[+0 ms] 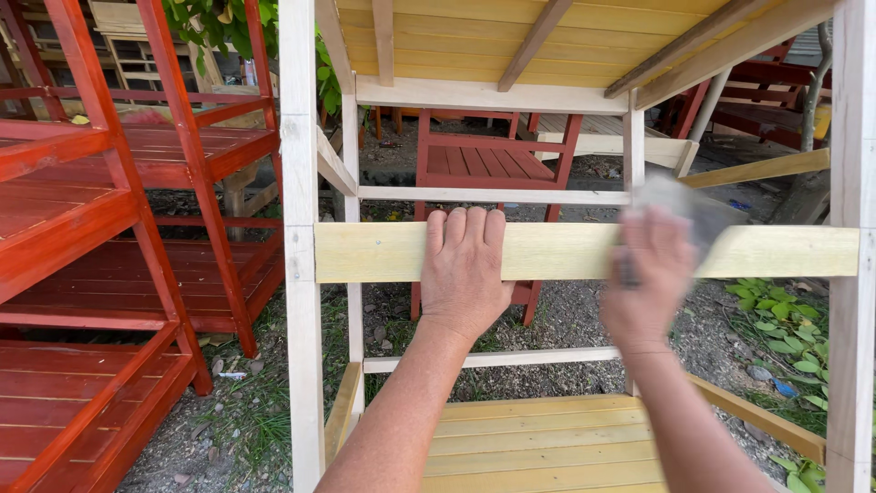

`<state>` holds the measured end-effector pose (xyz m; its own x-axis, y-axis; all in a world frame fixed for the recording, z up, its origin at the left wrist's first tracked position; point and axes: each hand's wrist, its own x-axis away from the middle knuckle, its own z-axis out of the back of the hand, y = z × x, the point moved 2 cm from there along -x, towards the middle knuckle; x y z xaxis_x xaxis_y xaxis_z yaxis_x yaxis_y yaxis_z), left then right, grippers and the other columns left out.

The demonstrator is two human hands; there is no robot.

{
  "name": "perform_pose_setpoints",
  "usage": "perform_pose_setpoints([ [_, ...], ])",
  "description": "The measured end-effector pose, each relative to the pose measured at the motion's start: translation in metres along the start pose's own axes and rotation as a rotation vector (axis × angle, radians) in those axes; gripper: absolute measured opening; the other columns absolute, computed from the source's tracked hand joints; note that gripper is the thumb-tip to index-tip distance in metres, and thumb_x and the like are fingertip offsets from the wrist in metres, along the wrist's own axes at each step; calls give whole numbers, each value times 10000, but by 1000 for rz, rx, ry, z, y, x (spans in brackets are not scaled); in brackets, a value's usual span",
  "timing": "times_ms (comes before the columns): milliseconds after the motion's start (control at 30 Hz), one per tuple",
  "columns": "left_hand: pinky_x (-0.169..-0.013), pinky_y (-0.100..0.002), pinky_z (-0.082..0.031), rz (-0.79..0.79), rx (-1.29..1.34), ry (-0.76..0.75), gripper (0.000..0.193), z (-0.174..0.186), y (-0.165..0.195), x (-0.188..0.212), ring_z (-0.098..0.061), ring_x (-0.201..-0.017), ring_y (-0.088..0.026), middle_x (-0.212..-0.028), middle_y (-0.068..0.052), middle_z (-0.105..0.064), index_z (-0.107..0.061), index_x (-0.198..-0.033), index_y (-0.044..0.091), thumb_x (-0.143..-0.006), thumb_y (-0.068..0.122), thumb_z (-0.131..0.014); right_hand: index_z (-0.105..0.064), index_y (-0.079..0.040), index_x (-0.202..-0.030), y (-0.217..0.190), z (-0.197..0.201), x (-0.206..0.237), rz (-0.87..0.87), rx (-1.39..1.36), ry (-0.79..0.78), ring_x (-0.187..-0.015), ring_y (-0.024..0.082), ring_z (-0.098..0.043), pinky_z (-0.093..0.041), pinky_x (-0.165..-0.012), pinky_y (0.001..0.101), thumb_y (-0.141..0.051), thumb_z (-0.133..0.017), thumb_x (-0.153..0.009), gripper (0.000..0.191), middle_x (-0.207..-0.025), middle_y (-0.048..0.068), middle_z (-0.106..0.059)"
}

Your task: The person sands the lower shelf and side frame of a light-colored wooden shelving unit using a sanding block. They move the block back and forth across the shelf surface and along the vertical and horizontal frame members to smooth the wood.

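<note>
The left hand [464, 269] lies flat on the pale wooden rail [566, 252], fingers hooked over its top edge. At 3 o'clock, the blurred right hand [644, 278] clamps a grey sanding sheet [683, 210] against the rail.

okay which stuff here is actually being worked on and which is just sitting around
In use: left hand flat on the pale rail; right hand, blurred, holding a grey sheet.

Lying about: red shelving, red bench, plants.
</note>
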<state>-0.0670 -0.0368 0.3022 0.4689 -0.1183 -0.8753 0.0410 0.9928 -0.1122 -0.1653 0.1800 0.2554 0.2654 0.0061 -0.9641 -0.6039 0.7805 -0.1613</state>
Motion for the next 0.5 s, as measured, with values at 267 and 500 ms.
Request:
perform_pose_setpoints([
  [267,-1125,-475,-316,-10,63,26,653,3,-1,0,-529,-1107,-291,-1065,-103,-547,-552,-1181,75,-700,406,-844,-573,-214,-1505,0,3,5,147,-70,-135,-1591,339,-295,-122,-1308,554,-189,-545,-1037,469,-1646,71,-466],
  [500,-1124,-492,-314,6,70,-19,590,2,2,-2,-526,-1104,-295,-1058,-108,-543,-556,-1154,71,-762,405,-841,-517,-190,-1582,38,26,-9,-181,-35,29,-1599,367,-247,-128,-1303,540,-137,-527,-1112,473,-1677,125,-402],
])
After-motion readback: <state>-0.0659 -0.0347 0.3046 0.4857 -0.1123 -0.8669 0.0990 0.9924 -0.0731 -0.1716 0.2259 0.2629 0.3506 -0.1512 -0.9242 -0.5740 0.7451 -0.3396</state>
